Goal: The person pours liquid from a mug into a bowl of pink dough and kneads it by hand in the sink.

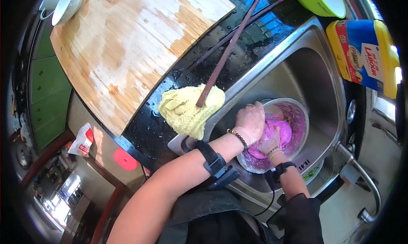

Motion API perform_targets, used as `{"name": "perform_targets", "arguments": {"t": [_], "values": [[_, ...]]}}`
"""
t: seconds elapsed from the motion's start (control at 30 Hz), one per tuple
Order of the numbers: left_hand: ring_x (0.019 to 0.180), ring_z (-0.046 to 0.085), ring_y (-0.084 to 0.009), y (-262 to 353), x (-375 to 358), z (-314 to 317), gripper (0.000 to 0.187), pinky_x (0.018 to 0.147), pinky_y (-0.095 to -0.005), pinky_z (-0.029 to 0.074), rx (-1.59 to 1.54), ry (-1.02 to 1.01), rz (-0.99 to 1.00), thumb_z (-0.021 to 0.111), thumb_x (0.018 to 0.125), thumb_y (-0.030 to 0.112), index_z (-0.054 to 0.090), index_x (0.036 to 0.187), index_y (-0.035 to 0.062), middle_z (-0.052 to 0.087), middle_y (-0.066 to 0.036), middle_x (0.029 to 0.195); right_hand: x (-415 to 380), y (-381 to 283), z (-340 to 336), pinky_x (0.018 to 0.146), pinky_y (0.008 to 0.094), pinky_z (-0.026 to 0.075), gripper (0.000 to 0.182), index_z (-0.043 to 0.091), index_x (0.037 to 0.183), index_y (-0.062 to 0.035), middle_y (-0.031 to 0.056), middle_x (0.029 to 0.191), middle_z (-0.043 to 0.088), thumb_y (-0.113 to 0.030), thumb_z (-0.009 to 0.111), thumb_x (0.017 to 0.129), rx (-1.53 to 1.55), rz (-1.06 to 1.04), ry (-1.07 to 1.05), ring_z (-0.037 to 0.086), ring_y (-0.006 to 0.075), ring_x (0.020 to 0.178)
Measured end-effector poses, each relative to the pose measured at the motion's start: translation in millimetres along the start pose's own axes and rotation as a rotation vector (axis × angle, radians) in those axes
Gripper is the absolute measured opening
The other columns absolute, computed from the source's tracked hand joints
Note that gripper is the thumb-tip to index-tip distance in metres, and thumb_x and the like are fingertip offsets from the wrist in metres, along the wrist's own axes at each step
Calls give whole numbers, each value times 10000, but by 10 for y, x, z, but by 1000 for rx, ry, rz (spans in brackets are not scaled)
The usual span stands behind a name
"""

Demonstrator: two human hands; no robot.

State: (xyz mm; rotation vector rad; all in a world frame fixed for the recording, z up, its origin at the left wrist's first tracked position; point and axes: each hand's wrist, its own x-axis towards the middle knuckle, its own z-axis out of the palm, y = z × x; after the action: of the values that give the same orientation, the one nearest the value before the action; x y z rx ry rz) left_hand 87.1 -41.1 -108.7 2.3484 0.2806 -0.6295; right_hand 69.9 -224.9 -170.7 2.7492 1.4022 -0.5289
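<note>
A metal bowl (302,116) sits in the sink, its inner wall smeared pink. Inside lies a soft lump of bright pink dough (282,131). My left hand (250,121) is closed at the bowl's left rim, fingers curled over the edge; its fingertips are partly hidden. My right hand (272,145) is down in the bowl, its fingers pressed into the dough and partly covered by it. Both wrists carry a bracelet and a black strap.
The steel sink (316,65) has a faucet (361,172) at right. A wet wooden board (127,44), yellow cloth (187,112) and long wooden sticks (231,48) lie on the black counter. A yellow-blue jug (361,53) and green bowl (316,2) stand behind.
</note>
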Motion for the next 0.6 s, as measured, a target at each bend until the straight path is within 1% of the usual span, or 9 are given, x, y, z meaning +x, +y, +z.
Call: {"name": "perform_targets", "arguments": {"t": [0.1,0.2,0.3,0.37,0.4,0.47,0.5,0.57,0.6], "values": [[752,615,-319,-16,1,14,155,654,-387,507,-81,22,17,472,737,81,487,840,-34,597,-213,763,94,96,171,685,413,335,217,594,747,-130,76,791,567,-324,534,671,1,17,-30,516,244,792],[747,614,-322,-14,1,38,152,658,-386,506,-76,48,15,467,739,78,491,841,-32,596,-206,749,166,168,258,706,426,337,227,602,770,-143,73,811,578,-336,524,679,-82,-24,15,522,238,823],[753,613,-325,-22,-7,56,153,666,-392,504,-111,88,2,466,739,79,495,844,-28,599,-209,763,319,238,299,714,422,349,231,617,779,-154,71,802,592,-342,521,685,-90,-13,-57,544,231,813],[768,618,-293,-14,-11,53,152,669,-366,508,-76,64,0,477,752,91,506,860,-12,606,-183,787,347,325,405,714,418,380,240,631,784,-157,87,793,602,-345,502,708,-23,8,-107,564,246,795],[784,623,-261,-11,2,41,152,672,-340,512,-35,30,-3,487,765,103,518,876,4,614,-157,810,438,292,187,714,418,380,240,631,784,-157,87,793,602,-345,502,708,-43,4,-97,564,246,795],[775,617,-295,-47,9,49,152,672,-374,504,-76,76,10,481,751,98,514,852,-10,608,-190,797,548,139,-204,709,412,410,220,634,781,-122,110,790,607,-305,529,720,118,256,-401,568,279,768],[766,611,-329,-46,-8,72,153,672,-407,497,-117,93,21,474,737,93,510,828,-25,603,-223,783,454,148,-269,709,412,410,220,634,781,-122,110,790,607,-305,529,720,110,261,-404,568,279,768],[777,610,-331,-55,-8,81,153,676,-406,496,-124,80,48,465,739,93,513,825,-24,603,-221,771,166,230,-403,750,410,423,215,622,792,-83,135,834,606,-275,587,703,565,205,15,554,317,825],[780,609,-332,-57,2,88,151,680,-408,494,-126,70,40,460,739,88,513,824,-24,603,-221,772,16,275,-501,811,398,416,359,591,917,-37,176,924,587,-279,650,659,447,220,93,542,339,886]]}}
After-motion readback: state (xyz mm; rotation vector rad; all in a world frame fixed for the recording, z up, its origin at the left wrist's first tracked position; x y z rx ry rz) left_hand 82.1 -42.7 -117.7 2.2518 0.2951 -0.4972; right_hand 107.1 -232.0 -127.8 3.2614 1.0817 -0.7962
